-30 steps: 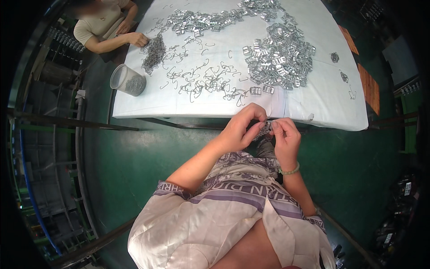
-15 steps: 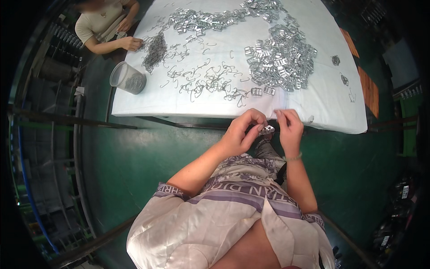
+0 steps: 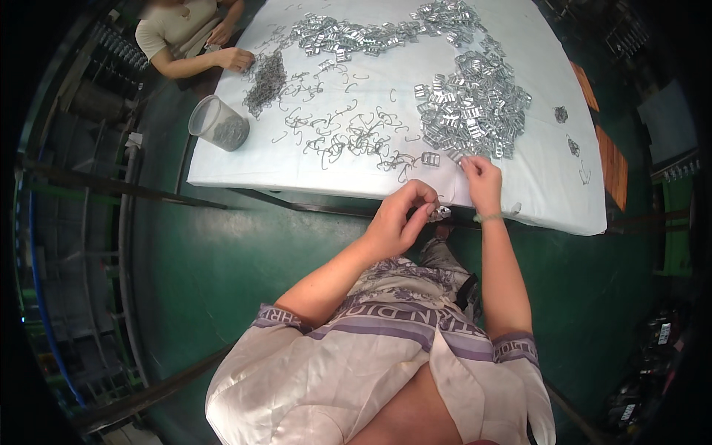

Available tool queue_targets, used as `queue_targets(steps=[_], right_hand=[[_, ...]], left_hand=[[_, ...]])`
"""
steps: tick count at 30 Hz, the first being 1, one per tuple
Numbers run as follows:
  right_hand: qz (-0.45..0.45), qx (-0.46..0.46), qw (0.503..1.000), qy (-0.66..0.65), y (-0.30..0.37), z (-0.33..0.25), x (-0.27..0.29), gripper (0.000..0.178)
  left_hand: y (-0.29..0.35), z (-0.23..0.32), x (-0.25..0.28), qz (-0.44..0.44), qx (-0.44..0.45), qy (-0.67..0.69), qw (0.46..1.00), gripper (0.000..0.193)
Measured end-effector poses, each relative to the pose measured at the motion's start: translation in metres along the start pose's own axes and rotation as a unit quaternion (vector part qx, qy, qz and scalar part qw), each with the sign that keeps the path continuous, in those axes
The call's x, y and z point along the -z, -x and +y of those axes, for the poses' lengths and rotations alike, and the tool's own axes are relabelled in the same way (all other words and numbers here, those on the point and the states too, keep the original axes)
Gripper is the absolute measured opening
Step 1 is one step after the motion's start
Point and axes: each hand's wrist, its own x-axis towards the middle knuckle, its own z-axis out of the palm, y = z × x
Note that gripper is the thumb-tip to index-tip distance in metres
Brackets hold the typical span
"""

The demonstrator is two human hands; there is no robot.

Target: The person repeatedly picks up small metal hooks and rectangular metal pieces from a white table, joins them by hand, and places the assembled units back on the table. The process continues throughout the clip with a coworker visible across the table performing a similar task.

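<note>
My left hand [image 3: 404,221] is closed just off the table's front edge, pinching a small shiny metal buckle [image 3: 440,213] between thumb and fingers. Over the table's near edge reaches my right hand [image 3: 482,182], its fingertips pressed together on another slotted metal buckle [image 3: 455,156] that lies on the white cloth. A single buckle [image 3: 430,159] rests just left of it. Behind my right hand spreads a large heap of the same buckles [image 3: 475,111]. Loose bent wire hooks [image 3: 352,137] lie scattered to the left of the heap.
A clear plastic tub [image 3: 219,124] with small metal parts stands at the table's left corner, near a dense pile of wire pieces [image 3: 265,85]. Another person's hand [image 3: 236,59] is by that pile. More buckles [image 3: 356,37] stretch along the back. Small wire bits [image 3: 574,147] lie far right.
My right hand has moved from beside the left hand forward onto the table, to a loose buckle. The left hand keeps its buckle in nearly the same place.
</note>
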Motion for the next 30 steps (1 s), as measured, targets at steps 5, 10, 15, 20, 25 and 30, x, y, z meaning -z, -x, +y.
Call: queue_targets(steps=[5,10,15,20,25,30], right_hand=[[-0.055,-0.059,0.974,-0.209,0.048,-0.049,0.028,0.017],[-0.033,-0.005,0.984,-0.176,0.071,-0.076,0.037,0.017],[-0.002,0.027,0.989,-0.143,0.078,-0.080,0.034,0.016],[0.033,0.042,0.991,-0.123,0.083,-0.084,0.029,0.014],[0.054,0.133,0.988,-0.066,0.082,-0.087,0.030,0.010],[0.030,0.195,0.979,-0.053,0.082,-0.085,0.033,0.007]], left_hand=[[-0.005,-0.005,-0.008,0.020,0.048,-0.020,0.998,0.006],[-0.008,0.000,-0.016,0.026,0.032,-0.061,0.997,0.007],[-0.006,0.004,-0.019,0.046,0.023,-0.078,0.996,0.006],[-0.004,0.007,-0.021,0.044,0.025,-0.118,0.992,0.007],[-0.002,0.004,-0.019,0.025,0.049,-0.064,0.996,0.007],[-0.002,0.002,-0.003,-0.064,0.126,0.075,0.987,0.008]])
